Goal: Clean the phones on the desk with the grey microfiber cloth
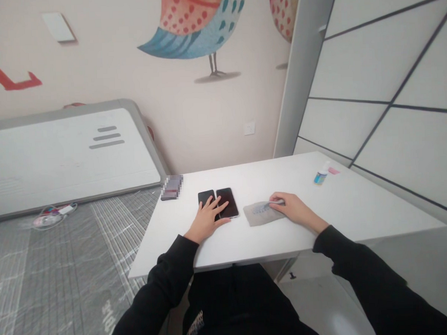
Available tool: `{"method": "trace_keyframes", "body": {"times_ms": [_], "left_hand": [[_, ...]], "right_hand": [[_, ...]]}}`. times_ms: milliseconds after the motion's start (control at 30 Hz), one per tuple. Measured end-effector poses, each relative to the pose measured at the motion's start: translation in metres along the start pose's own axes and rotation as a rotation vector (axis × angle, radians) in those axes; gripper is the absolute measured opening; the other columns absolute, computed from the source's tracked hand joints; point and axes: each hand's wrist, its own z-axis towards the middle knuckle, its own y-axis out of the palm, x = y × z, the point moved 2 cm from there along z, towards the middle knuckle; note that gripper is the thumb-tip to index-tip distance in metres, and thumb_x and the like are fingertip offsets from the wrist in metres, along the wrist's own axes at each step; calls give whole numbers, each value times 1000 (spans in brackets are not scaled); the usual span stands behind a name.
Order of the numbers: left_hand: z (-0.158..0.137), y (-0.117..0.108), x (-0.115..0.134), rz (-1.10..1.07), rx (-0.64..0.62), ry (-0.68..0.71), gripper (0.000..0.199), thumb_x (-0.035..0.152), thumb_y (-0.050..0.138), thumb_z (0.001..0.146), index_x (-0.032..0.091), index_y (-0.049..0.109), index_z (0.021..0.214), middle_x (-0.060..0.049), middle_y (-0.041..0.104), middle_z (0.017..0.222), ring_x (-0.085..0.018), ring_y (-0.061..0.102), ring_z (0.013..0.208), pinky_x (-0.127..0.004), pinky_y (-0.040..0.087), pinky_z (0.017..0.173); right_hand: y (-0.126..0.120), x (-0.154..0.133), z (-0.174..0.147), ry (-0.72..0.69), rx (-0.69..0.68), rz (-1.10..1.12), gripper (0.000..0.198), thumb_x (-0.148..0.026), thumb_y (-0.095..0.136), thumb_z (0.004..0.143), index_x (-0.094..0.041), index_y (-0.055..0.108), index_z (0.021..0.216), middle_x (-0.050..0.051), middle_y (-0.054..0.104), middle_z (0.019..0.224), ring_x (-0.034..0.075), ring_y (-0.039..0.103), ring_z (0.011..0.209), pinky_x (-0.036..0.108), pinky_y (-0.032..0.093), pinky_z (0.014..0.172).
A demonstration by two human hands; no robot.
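Observation:
Two dark-screened smartphones lie side by side on the white table (197,251). My left hand (209,215) rests across both, fingers spread over the left phone (205,193) and the right phone (227,199). To the right of them, a grey cloth (264,215) with faint blue lettering lies on the tabletop. My right hand (289,206) pinches that cloth at its upper right edge between thumb and fingers. Part of the cloth is hidden beneath the right hand.
A small bottle (320,177) with a blue-green label stands at the back right, beside a pink slip (333,170). At the back left corner sits a blurred-out item (172,187). A whiteboard (62,158) leans against the wall; a panelled cabinet (396,83) borders the right.

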Motion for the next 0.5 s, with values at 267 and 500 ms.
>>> {"method": "trace_keyframes", "body": {"times_ms": [267, 500], "left_hand": [[1, 2, -5, -38, 29, 12, 65, 61, 59, 93, 33, 47, 151, -10, 36, 165, -40, 24, 155, -68, 23, 121], [-1, 3, -6, -52, 49, 43, 68, 63, 59, 93, 31, 47, 152, -11, 35, 165, -38, 24, 155, -63, 24, 123]], "right_hand": [[7, -1, 16, -27, 95, -201, 30, -31, 51, 95, -19, 69, 116, 16, 66, 129, 33, 59, 123, 51, 44, 108], [44, -30, -5, -198, -149, -249, 57, -54, 38, 104, -27, 45, 154, 9, 40, 163, 31, 34, 152, 56, 29, 122]]}}
